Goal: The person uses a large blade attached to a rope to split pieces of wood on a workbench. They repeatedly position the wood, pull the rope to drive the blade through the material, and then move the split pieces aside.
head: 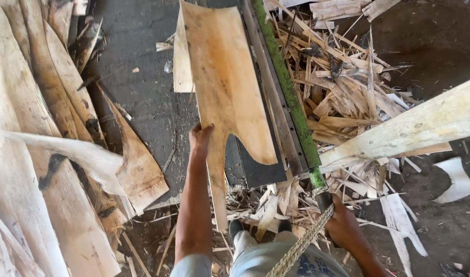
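Observation:
My left hand (199, 137) grips the near left edge of a thin, curved sheet of pale wood veneer (222, 77) that stretches away from me over a dark flat surface (142, 97). My right hand (341, 221) is closed around the near end of a long green lever bar (287, 92), which runs from the top middle down to the lower right. A twisted rope (299, 246) hangs from the bar's near end, beside my right hand.
Stacked veneer sheets (35, 154) lie at the left. A heap of splintered wood scraps (343, 87) lies right of the bar. A pale timber beam (414, 125) slants in from the right. My feet (258, 225) stand among scraps on the dirt floor (440, 215).

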